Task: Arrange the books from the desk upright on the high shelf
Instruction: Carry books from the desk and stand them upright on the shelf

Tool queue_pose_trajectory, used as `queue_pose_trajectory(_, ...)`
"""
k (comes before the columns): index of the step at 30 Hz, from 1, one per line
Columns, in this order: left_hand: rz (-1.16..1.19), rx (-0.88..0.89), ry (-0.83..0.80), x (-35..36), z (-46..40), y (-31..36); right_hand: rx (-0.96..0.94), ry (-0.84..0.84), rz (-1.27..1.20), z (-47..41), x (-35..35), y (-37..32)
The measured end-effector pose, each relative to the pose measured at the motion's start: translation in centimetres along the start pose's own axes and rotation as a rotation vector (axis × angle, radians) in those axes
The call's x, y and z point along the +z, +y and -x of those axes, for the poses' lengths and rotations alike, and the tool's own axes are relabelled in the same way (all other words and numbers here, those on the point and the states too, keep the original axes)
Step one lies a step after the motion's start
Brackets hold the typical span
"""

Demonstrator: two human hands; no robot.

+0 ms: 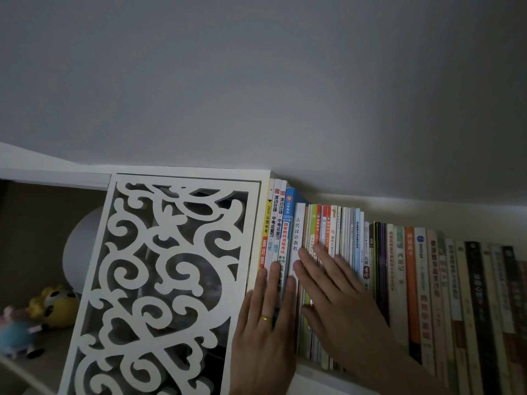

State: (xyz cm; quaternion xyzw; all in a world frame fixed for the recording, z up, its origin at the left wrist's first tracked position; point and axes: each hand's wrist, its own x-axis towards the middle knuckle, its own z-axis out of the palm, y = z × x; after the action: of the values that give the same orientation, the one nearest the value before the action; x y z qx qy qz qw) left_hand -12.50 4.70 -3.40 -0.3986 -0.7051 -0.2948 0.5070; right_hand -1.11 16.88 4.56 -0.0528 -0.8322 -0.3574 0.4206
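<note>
Books (370, 269) stand upright in one long row on the high shelf (322, 377), running from the centre of my view out towards four o'clock, spines facing me. The shelf itself barely shows: only a pale strip of its front edge beneath my wrists, the rest covered by the row and my arms.

My left hand (265, 317) lies flat and open, fingers spread, against the tall spines at the left end of the row, a gold ring (265, 318) on one finger. It grips nothing; the fingertips only press on the spines. My right hand (339, 297) is also open and flat, fingers (306, 256) splayed towards eleven o'clock across a white-spined book (296, 232) and the thin orange and green ones beside it. Both hands cover the lower halves of those spines, so their titles are cut short.

At nine o'clock from the row, touching its first book, a white fretwork panel (159, 280) with scroll cut-outs hides whatever sits behind it. Further towards eight o'clock, in a dim open compartment, a yellow plush toy (57, 306) and a blurred pastel one (17, 332) rest below a pale round shape (82, 249) I cannot identify. Spines at the far right are dark and smeared, unreadable, and cut by the frame edge.
</note>
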Motion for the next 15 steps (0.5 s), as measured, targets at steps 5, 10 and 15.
queue_pose_trajectory(5, 0.107, -0.034, -0.008, -0.9, 0.5, 0.4, 0.038, 0.004, -0.03, 0.3, -1.2, -0.6)
queue_pose_trajectory(10, 0.223, -0.318, -0.062, -0.8, 1.6, 1.2, 0.226, 0.063, -0.105, 1.4, -1.0, -1.5)
queue_pose_trajectory(15, 0.228, -0.45, -0.185, -0.9, 0.1, 2.8, 0.175, 0.108, -0.13, 1.5, -0.5, -1.0)
